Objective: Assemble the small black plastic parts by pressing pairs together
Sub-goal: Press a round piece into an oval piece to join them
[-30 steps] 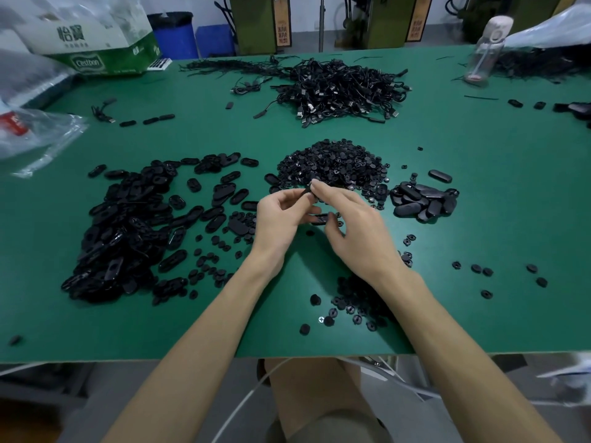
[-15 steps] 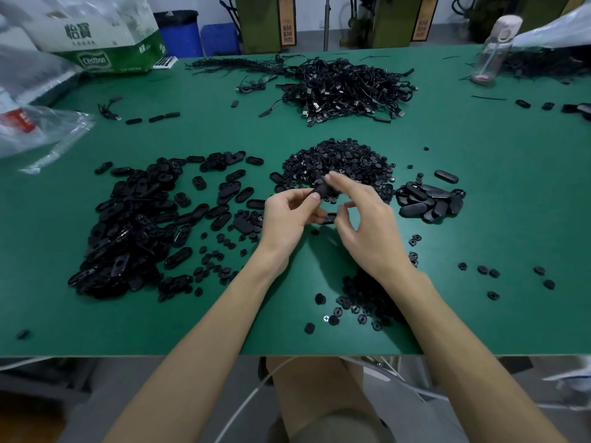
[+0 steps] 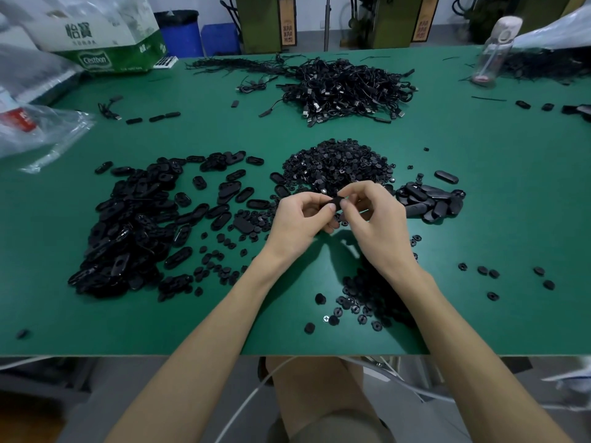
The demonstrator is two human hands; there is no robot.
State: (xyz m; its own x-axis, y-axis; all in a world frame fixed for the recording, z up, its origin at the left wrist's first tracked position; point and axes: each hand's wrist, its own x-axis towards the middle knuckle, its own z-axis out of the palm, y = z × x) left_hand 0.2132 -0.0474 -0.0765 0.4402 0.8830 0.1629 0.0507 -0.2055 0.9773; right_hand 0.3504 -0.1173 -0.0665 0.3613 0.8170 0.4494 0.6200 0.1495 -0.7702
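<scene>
While you pinched one black part [image 3: 334, 202] between both hands, left hand [image 3: 299, 220] and right hand [image 3: 372, 219] each gripping an end above the counter [image 3: 499, 193], most work remained. By my reckoning, the small stack [image 3: 430, 199] at three o'clock was finished pairs; the oval heap [image 3: 128, 225] at nine and round heap [image 3: 335, 164] at twelve stayed large. At eleven, a box [image 3: 105, 39] read "Cestbon".

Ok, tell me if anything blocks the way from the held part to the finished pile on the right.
Nothing visible does. Both hands, left and right, pinch the part, and the finished pile lies just right of the right hand, only bare table around it.
</scene>
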